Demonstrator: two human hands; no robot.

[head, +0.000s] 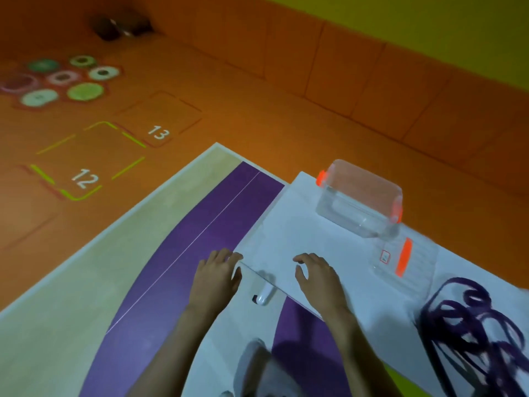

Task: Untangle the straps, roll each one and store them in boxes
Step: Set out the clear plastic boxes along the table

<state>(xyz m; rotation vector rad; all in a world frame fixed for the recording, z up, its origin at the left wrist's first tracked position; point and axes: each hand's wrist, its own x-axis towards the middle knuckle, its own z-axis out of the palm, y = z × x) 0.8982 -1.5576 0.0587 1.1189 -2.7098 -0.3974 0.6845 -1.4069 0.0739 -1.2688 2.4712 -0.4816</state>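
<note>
Head view. A bench (71,296) with a pale wooden border and a broad purple band carries a white sheet (286,224), which lies at an angle over the purple area.

The left hand (213,277) sits at the near left corner of the sheet, fingers loosely bent, their tips at the corner. Whether they pinch the sheet or only touch it cannot be told. The right hand (317,277) is over the sheet near its near edge, fingers curved and spread apart, nothing between them.

A small white object (264,295) shows at the sheet's near edge between the two hands; its kind is unclear.

On the far part of the sheet a clear box (360,202) with orange latches lies tipped on its side. Just beside it, nearer the camera, lies a clear lid (415,270) with an orange latch and a small label.

The straps (469,325), dark purple, form one tangled heap on the sheet at the right edge of the view, outside the box and well apart from both hands.

Beyond the bench is an orange floor (257,110) marked with the numbers 12 (84,179) and 13 (158,132) and a cluster of coloured discs (86,91).
</note>
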